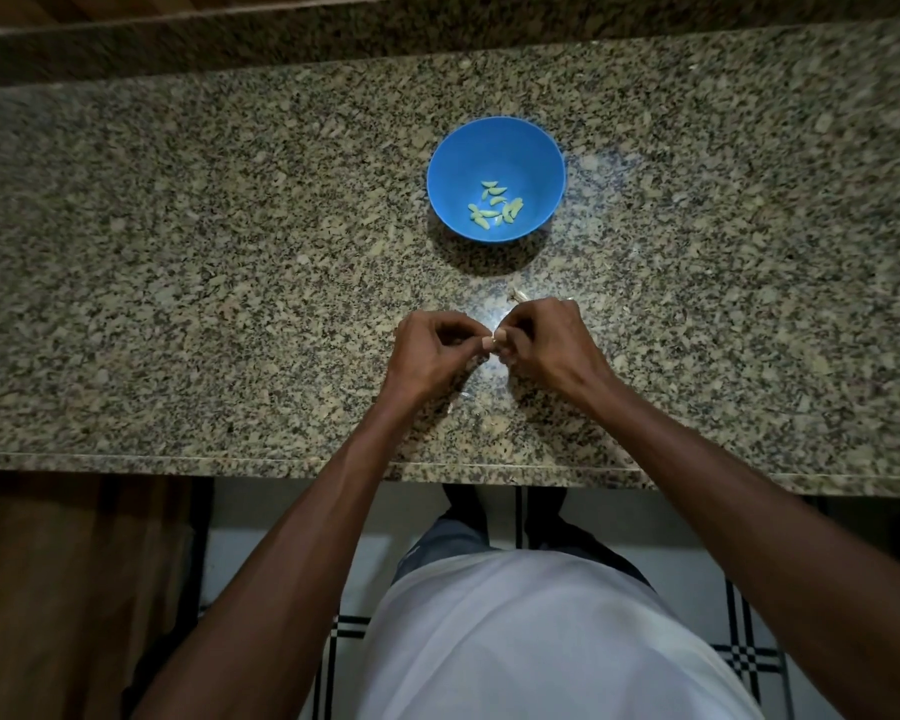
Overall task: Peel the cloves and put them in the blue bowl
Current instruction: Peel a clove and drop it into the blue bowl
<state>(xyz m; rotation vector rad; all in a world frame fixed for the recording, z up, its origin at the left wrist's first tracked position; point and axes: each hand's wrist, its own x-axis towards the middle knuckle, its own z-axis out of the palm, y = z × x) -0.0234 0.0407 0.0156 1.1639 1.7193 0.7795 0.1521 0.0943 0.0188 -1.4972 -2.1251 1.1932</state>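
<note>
— Where are the hands?

— Both are over the near middle of the speckled granite worktop, fingertips meeting. The left hand and the right hand are each curled, and between them they pinch one small pale clove.

— How tight is each grip?

— Fingers and thumbs are bent in close, nearly closed around the clove. The left thumb and forefinger hold it from the left; the right fingertips press on it from the right. Most of the clove is hidden by the fingers, so I cannot tell how much skin is on it.

— And the bowl?

— The blue bowl stands farther back on the worktop, beyond the hands and a little to the right of centre, well apart from them. On its bottom lies a small cluster of peeled cloves, pale green-yellow in this light, bunched toward the near side.

— Anything else on the worktop?

— A pale scrap of skin lies just beyond the right hand, between it and the bowl. A few more thin flecks lie near the wrists, close to the near edge.

— Below that?

— A white shirt, and a pale tiled floor with dark lines.
</note>
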